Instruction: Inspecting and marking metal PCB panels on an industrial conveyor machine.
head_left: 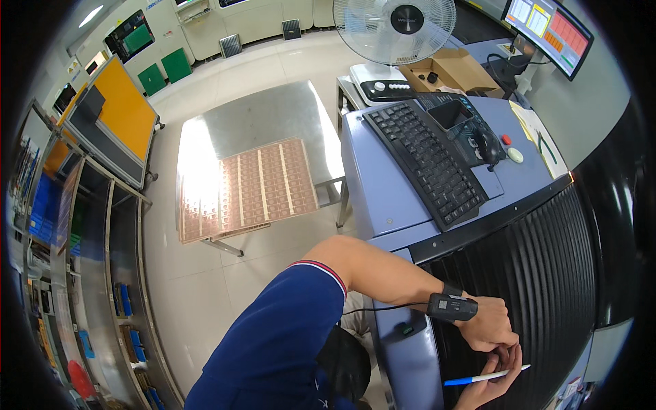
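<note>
My left hand (486,324) reaches across from the left with a black device (451,307) strapped at the wrist. Its fingers are curled and meet the fingertips of my right hand (504,365); whatever they pinch, if anything, is hidden. A white pen with a blue end (478,376) lies across my right hand, held by its fingers, the pointed tip toward the right. Both hands are over a black ribbed cover (540,294) on the blue-grey machine (389,184).
Left of the ribbed cover lies a black keyboard (427,160), with a mouse (488,147) beyond it. A metal table (266,113) carries copper-coloured panels (273,181). A fan (396,31), an open cardboard box (458,68) and a monitor (550,34) stand farther back. Shelving (109,225) lines the left.
</note>
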Motion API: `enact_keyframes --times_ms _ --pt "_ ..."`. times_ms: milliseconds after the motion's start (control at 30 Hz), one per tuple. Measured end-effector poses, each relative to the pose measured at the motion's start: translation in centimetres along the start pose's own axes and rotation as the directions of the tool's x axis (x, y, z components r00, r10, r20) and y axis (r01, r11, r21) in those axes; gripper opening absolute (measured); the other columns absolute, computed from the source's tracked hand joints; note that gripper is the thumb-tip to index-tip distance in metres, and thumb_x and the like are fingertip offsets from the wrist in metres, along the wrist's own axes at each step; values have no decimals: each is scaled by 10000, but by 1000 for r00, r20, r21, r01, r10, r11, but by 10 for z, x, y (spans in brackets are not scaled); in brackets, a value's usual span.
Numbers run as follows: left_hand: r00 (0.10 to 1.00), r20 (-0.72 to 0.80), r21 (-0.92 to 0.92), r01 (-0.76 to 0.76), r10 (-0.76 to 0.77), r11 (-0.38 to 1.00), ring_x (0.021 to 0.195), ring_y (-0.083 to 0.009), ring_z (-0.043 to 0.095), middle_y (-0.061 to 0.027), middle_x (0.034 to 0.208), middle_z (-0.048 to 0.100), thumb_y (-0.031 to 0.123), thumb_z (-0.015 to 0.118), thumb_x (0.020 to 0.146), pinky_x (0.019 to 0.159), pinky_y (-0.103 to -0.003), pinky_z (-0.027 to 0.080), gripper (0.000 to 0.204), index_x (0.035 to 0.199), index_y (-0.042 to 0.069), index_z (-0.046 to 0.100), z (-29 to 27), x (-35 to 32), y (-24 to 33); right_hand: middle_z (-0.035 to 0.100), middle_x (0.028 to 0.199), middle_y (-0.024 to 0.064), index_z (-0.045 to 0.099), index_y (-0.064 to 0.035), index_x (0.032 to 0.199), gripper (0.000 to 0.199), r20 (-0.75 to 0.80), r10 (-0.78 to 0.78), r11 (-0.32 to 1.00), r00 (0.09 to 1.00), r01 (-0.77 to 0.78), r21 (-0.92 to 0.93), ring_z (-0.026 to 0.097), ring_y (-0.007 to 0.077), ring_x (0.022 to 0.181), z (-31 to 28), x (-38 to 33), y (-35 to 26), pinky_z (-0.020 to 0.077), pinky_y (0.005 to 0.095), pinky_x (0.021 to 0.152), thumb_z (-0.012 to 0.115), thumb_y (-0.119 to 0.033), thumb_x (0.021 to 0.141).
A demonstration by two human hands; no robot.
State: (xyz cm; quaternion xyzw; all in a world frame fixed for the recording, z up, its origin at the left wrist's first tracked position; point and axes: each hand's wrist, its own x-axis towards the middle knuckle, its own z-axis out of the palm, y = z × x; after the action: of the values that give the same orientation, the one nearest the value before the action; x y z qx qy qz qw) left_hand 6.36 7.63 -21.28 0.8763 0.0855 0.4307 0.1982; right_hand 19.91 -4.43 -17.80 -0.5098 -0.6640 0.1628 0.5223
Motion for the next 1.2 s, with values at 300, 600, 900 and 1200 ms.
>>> enact_keyframes --times_ms 300,600,900,1200 --pt "999 39 -8 23 -23 1000 630 -328 671 -109 688 684 150 624 773 530 -427 512 141 854 35 614 -8 0 6 526 1333 187 430 50 1398 435 9 121 990 993 -120 -75 578 262 1158 -11 -10 24 500 365 970 545 -70 997" --pt "991 98 -55 99 -94 994 639 -335 659 -121 676 659 124 601 778 538 -427 498 153 887 17 608 -14 1 8 533 1317 192 428 52 1397 447 47 122 992 991 -119 -46 567 275 1182 -10 -9 23 479 380 1009 561 -80 990" --pt "989 75 -52 130 -126 990 613 -346 661 -115 652 663 141 633 756 531 -442 503 120 833 49 617 -7 1 5 535 1310 188 444 53 1383 425 63 105 992 992 -100 -82 551 276 1212 -9 -8 19 455 385 1041 552 -66 989" --pt "993 93 0 72 -72 997 598 -355 660 -138 631 653 161 633 754 521 -450 513 151 832 34 611 -6 1 5 548 1290 184 461 53 1374 420 55 131 986 990 -124 -113 564 263 1184 -9 -9 17 457 382 1017 562 -63 983"
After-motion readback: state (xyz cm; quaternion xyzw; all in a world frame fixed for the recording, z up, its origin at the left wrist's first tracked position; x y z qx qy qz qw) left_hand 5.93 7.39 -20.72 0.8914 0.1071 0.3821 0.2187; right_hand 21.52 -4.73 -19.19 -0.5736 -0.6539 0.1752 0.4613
